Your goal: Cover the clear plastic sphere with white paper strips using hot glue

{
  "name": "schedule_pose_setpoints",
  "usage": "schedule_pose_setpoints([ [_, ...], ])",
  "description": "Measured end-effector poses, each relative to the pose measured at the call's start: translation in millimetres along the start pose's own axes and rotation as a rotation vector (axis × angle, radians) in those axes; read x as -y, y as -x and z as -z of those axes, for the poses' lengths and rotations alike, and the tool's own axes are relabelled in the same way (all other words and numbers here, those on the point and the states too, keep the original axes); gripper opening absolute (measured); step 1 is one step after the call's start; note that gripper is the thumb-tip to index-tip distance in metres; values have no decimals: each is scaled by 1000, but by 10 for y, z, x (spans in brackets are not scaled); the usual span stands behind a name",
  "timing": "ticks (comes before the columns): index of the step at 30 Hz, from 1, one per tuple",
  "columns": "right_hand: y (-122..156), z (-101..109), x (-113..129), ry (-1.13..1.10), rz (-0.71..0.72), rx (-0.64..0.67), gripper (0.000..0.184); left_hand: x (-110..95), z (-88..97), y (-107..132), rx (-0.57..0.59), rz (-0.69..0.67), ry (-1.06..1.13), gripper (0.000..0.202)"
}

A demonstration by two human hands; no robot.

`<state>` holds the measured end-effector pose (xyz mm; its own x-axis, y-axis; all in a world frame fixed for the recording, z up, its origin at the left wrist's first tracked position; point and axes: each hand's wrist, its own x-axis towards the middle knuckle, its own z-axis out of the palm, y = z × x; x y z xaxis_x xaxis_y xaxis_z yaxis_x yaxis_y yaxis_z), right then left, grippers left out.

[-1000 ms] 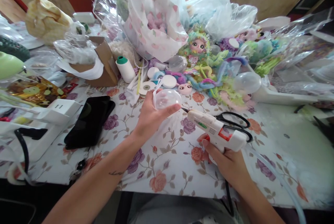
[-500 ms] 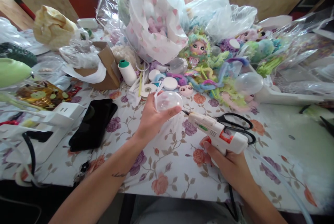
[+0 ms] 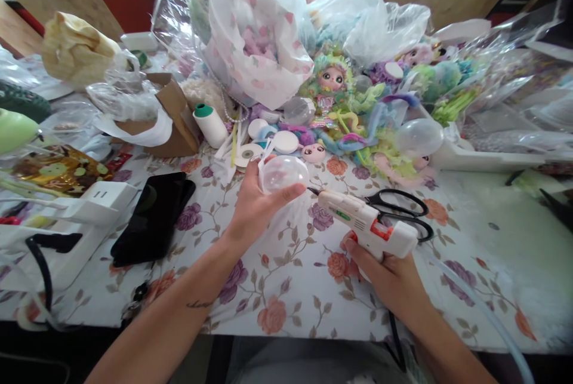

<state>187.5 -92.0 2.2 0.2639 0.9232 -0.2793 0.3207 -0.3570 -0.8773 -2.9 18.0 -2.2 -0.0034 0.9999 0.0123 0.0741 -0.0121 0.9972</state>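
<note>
Left hand (image 3: 257, 208) holds one clear plastic ball (image 3: 284, 174) above table (image 3: 304, 306), back from near edge. Right hand (image 3: 387, 276) grips one glue gun (image 3: 364, 220), nozzle (image 3: 313, 190) just beside your left thumb (image 3: 289, 194); slip could burn you. Scissors (image 3: 396, 213): one pair. Leftward: two stacked phones (image 3: 150, 217).

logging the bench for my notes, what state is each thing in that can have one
Glue gun: held in right hand, heat can't be told
Clear ball: held in left hand
Scissors: lying down, blades hidden
Black phone: flat, screen dark
Cardboard box: open
Pink-printed bag: open
Thread cone: standing
</note>
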Motion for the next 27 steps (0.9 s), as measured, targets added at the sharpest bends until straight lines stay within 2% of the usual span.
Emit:
schedule_pose_setpoints([
  [21, -21, 1, -52, -18, 22, -12, 37, -25, 0, 10, 7, 10, 3, 66],
  [27, -12, 6, -62, -17, -10, 5, 37, -62, -19, 8, 2, 23, 26, 67],
])
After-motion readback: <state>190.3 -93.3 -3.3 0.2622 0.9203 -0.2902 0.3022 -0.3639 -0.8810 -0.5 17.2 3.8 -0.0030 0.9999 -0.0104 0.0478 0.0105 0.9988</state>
